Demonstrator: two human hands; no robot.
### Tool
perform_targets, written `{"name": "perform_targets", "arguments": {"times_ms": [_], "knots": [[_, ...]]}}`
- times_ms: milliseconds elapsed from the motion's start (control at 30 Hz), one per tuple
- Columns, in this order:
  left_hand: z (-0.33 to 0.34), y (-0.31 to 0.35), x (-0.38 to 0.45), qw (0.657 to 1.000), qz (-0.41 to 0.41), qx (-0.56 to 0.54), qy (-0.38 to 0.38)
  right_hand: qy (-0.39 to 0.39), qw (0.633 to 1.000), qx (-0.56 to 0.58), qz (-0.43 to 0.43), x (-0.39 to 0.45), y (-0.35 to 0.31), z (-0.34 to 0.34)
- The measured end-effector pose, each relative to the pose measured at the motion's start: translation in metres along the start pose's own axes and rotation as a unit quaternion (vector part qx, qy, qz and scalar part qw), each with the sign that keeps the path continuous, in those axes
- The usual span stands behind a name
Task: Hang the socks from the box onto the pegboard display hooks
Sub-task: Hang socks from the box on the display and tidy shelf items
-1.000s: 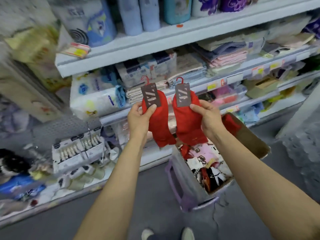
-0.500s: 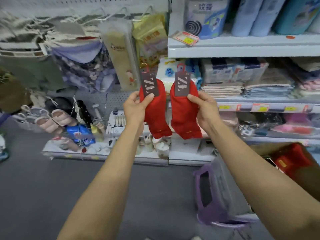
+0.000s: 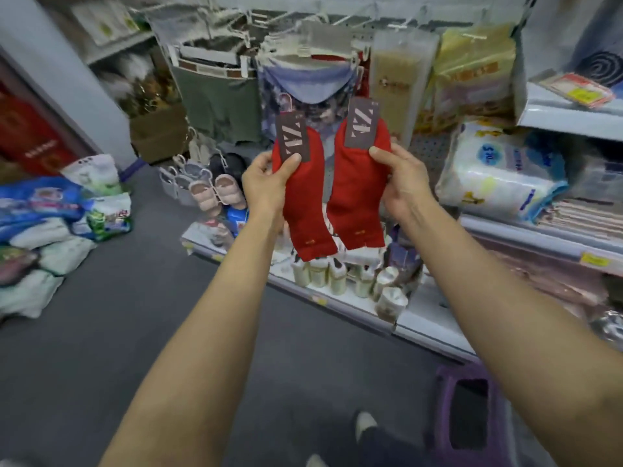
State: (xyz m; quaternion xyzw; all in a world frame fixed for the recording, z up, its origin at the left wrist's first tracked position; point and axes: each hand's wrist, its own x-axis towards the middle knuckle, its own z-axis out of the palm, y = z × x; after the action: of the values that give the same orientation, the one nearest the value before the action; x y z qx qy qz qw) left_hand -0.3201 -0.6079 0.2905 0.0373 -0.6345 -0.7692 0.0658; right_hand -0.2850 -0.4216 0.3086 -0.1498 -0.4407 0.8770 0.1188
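We hold up two pairs of red socks before the pegboard (image 3: 418,143).

Our left hand (image 3: 266,183) pinches the left red socks (image 3: 305,203) by thumb; our right hand (image 3: 401,183) grips the right red socks (image 3: 357,190), both below the display hooks (image 3: 397,26).

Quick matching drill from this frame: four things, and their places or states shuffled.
Things:
1. left hand
2. right hand
3. slippers
4. purple stool

Places or states:
A. on the floor at lower right
B. grips the higher red sock
C. hang left of the socks, above the low shelf
D. grips the lower red sock

Pairs: 1-D, 2-B, 3-C, 4-A
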Motion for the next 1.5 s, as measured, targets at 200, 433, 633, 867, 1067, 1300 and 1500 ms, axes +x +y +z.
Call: {"name": "perform_targets", "arguments": {"times_ms": [200, 433, 633, 867, 1067, 1300, 1500], "knots": [[-0.039, 0.016, 0.036, 0.997, 0.018, -0.018, 0.068, -0.068, 0.997, -0.016, 0.041, 0.034, 0.023, 0.062], [-0.088, 0.03, 0.069, 0.987, 0.038, -0.022, 0.156, -0.138, 0.986, -0.047, 0.08, 0.079, 0.068, 0.126], [-0.142, 0.044, 0.099, 0.975, 0.058, -0.012, 0.213, -0.182, 0.975, -0.043, 0.123, 0.097, 0.114, 0.186], [-0.229, 0.061, 0.149, 0.971, 0.071, -0.021, 0.228, -0.205, 0.97, -0.036, 0.127, 0.098, 0.164, 0.272], [-0.298, 0.084, 0.194, 0.972, 0.083, 0.002, 0.221, -0.197, 0.975, -0.032, 0.099, 0.102, 0.201, 0.346], [-0.348, 0.082, 0.255, 0.979, 0.066, -0.012, 0.191, -0.179, 0.979, -0.027, 0.093, 0.125, 0.237, 0.405], [-0.368, 0.079, 0.326, 0.983, 0.061, -0.031, 0.17, -0.178, 0.981, -0.017, 0.079, 0.165, 0.258, 0.453]]}}
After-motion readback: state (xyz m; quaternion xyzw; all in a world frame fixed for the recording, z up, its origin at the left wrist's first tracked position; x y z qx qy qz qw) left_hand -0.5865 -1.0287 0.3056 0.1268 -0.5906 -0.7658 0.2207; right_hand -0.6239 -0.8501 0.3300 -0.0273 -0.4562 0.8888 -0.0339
